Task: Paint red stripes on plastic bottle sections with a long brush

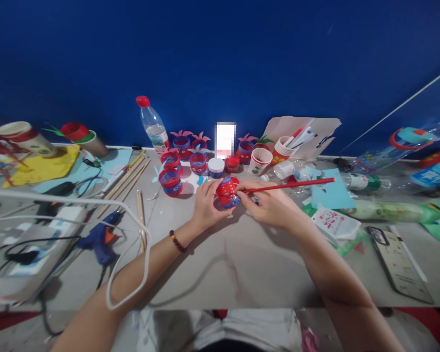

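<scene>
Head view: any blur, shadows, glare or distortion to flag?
Head view: soft shadow beside the left forearm on the table; white patch with pixelated edges before the blue wall; small glints on the held red-and-blue cup; far-left paper cup blurred; red-capped bottle leaning outward, probably wide-angle distortion.

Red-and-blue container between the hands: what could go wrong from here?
The left hand holds the red-and-blue container and could smear it if its coating is wet (unclear). The red stick in the right hand juts sideways and might catch the light blue paper. The decorated cups just beyond might get knocked.
</scene>
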{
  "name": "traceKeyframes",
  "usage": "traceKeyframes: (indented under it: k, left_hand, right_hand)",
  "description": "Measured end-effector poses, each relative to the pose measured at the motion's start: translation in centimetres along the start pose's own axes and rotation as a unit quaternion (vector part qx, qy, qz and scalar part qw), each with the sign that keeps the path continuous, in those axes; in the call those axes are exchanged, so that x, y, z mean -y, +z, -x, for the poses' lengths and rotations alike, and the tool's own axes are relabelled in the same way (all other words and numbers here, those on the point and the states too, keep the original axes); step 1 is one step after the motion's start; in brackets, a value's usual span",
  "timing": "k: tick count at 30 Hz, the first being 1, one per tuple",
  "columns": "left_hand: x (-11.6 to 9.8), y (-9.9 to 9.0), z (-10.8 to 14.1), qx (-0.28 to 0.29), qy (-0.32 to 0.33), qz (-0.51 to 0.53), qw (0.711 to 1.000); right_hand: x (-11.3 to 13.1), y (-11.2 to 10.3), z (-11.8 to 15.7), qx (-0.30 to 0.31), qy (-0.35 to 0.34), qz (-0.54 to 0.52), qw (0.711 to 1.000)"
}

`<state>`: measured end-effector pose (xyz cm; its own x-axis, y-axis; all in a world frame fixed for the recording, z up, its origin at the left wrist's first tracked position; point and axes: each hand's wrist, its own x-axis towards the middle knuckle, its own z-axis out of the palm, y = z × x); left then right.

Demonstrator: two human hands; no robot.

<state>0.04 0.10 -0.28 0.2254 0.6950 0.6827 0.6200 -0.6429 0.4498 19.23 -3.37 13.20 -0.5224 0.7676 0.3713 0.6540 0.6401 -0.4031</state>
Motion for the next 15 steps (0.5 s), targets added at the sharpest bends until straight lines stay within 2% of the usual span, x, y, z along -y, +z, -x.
traceKeyframes:
  k: [8, 15]
  left_hand:
    - [-0.3, -0.3, -0.2, -0.015, 0.007, 0.000, 1.000]
    - [-0.2, -0.4, -0.2, -0.019, -0.009, 0.015, 1.000]
  right_hand:
    - [-0.2, -1.0, 0.1, -0.033, -0.007, 0.019, 0.999]
    - [-1.1, -1.6, 0.2, -0.065, 0.040, 0.053, 0.996]
